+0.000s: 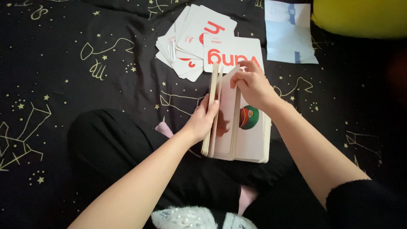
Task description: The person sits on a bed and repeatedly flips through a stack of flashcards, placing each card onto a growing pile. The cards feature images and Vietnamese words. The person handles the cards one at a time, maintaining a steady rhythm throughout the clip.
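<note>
Two hands are on one stack of white flashcards [250, 140] resting in the person's lap. Left hand [202, 121] clamps a few upright cards, thumb at the front and fingers curled behind, so those fingertips are hidden. Just right of that thumb, a tilted card [227, 114] mostly blocks a reddish-brown picture. Right hand [252, 85] pinches that card's top edge, fingers together. Below its wrist a green and red picture peeks out, half covered. Beyond the fingertips sits a fanned pile of cards [190, 40] on the black star-pattern blanket [63, 85].
</note>
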